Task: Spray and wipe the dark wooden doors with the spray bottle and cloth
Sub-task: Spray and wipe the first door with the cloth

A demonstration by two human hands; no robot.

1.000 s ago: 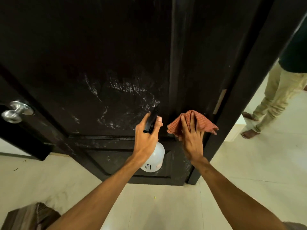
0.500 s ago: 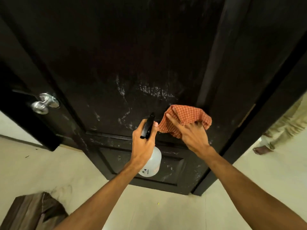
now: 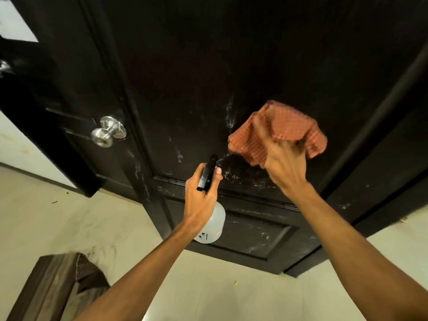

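Door (image 3: 231, 66), dark wood: middle panel streaked with wet spray, lower panels spotted, wiping judged partly done. Left hand (image 3: 203, 195) wrapped around spray bottle (image 3: 213, 224), nozzle toward panel. Right hand (image 3: 283, 164) clutching bunched checked cloth (image 3: 284, 126) at panel; contact unclear.

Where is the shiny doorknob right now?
In the head view, the silver doorknob sticks out at the left of the dark door, above and left of the left hand holding the spray bottle.
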